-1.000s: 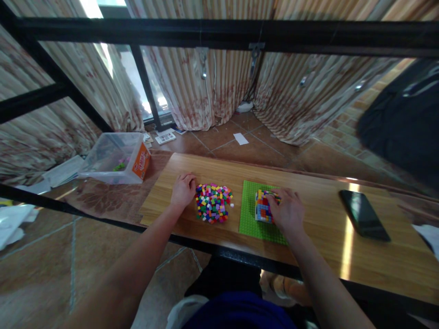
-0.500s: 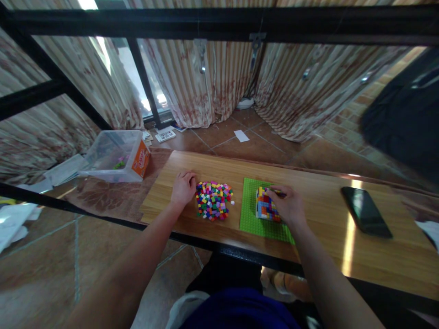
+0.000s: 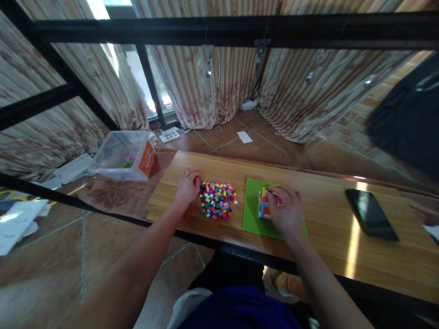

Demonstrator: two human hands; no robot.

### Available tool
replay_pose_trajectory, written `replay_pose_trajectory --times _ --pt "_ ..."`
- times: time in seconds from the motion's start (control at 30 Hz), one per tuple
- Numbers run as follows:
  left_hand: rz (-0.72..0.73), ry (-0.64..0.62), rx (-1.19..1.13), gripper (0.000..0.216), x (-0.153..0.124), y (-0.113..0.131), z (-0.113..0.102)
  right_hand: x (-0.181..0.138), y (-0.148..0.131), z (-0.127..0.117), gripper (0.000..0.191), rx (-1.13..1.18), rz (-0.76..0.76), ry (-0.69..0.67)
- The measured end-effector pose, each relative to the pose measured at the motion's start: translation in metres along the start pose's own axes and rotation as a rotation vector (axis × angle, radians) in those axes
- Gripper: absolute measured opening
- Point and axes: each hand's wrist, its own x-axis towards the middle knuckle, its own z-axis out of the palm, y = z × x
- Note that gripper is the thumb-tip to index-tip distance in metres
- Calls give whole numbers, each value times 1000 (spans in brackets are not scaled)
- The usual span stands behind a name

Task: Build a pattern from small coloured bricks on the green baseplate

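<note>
A heap of small, many-coloured toy bricks (image 3: pixel 216 201) lies loose on the wooden tabletop (image 3: pixel 318 224). At its left edge rests my left hand (image 3: pixel 188 186), fingers curled in; whatever they may hold is hidden. To the right lies a green studded baseplate (image 3: pixel 251 210) bearing a low block of joined bricks (image 3: pixel 263 205), with yellow, orange, red and light blue showing. My right hand (image 3: pixel 287 208) is over the right part of this block, thumb and fingertips brought together at its top. It covers much of the block, and I cannot make out what is between the fingertips.
A black phone (image 3: pixel 371 214) lies on the tabletop at the right. Beyond the table's left end stands a clear plastic bin (image 3: pixel 118 171) with an orange label. A black metal bar (image 3: pixel 233 29) crosses in front of curtains (image 3: pixel 219 87).
My right hand has shifted slightly and turned over the block, covering more of its right side. My left hand stays beside the heap. The whole view has moved a little.
</note>
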Motion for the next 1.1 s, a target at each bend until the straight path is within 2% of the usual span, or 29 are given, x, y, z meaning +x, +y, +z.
replay_pose_trajectory --times 0.17,0.3,0.5,0.7,0.87,1.0,1.1 --pt "2 14 12 23 0 -2 1 -18 -42 16 24 12 -190 -281" --pt "5 16 19 23 -1 -1 1 -23 -53 33 24 -52 -235 -362" --pt "6 2 10 23 0 -1 1 -22 -54 44 26 -38 -228 -382" --pt "8 15 -5 23 0 0 0 -21 -62 30 24 285 -23 -275" --pt "6 17 -6 23 0 0 -1 -21 -32 1 25 358 144 -166" --pt "8 19 -8 24 0 -1 0 -20 6 -16 28 244 212 -114" --pt "-5 24 -3 23 0 -1 1 -14 21 -22 32 120 199 -103"
